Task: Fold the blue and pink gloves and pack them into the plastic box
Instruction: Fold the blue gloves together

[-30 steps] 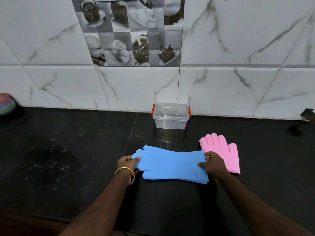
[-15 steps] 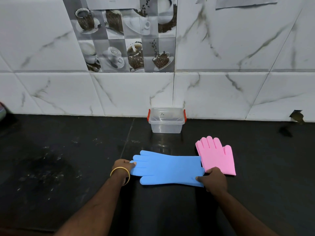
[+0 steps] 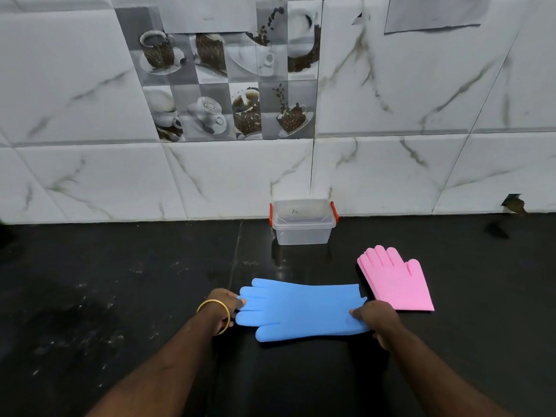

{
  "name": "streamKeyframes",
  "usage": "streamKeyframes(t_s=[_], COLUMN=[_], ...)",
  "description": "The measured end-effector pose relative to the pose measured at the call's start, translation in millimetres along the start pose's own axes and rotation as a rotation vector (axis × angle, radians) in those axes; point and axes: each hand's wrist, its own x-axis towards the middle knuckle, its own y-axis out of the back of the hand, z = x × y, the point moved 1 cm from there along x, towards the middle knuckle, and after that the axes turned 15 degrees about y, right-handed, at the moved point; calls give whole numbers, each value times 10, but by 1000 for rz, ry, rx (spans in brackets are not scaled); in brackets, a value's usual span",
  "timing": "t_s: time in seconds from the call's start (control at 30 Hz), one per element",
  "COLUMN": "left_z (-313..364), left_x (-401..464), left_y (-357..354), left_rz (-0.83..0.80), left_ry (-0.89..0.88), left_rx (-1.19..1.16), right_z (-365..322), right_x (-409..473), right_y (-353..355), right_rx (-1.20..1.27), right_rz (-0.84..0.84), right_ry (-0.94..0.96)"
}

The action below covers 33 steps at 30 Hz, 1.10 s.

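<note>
The blue gloves [image 3: 301, 311] lie flat on the black counter [image 3: 120, 296], stacked, fingers pointing left and cuff to the right. My left hand [image 3: 224, 305], with a gold bangle on the wrist, pinches the fingertips. My right hand [image 3: 377, 319] grips the cuff end. The pink gloves [image 3: 394, 281] lie flat just right of the blue ones, fingers pointing away from me. A clear plastic box [image 3: 302, 225] with red side latches stands against the wall, its lid on, behind the blue gloves.
A white marble-tiled wall [image 3: 391, 170] rises directly behind the box. The counter has a seam [image 3: 236, 254] running toward me and pale smudges at the left. A chipped dark spot [image 3: 514, 203] marks the wall base at the right.
The blue gloves have settled flatter on the counter, and my right hand slid to the near corner of the cuff. The camera tilted up, showing more wall.
</note>
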Motion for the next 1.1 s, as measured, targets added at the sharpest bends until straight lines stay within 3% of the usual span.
streamKeyframes(t_s=[0.1, 0.2, 0.27, 0.33, 0.43, 0.57, 0.67, 0.8, 0.87, 1.0, 1.1], left_z=[8, 56, 133, 201, 250, 376, 379, 167, 78, 51, -10], left_x=[76, 62, -89, -302, -586, -708, -696, -615, -596, -584, -519], left_y=[136, 173, 31, -251, -791, -1382, -1624, -1716, -1780, -1903, -1920], left_rz=[-16, 222, 309, 125, -328, -468, -306, 19, 132, 94, 91], left_ry=[-47, -217, -418, -538, -432, -237, -233, -542, -574, -467, -556], left_rx=[168, 456, 376, 257, 140, -83, -247, 86, 263, 589, 817], right_z=[-100, -137, -129, -111, -123, -122, -100, -87, -85, -94, -182], right_x=[-35, -82, -110, -126, -139, -137, -150, -128, -116, -102, -107], right_y=[-116, -187, -191, -182, -149, -126, -133, -155, -177, -200, -188], right_rx=[137, 286, 373, 393, 467, 578, 656, 748, 803, 851, 776], right_rz=[38, 63, 55, 35, -28, -124, -150, -217, -244, -257, -262], right_ry=[1, -82, -147, -170, -159, -148, -144, -20, 17, 30, 71])
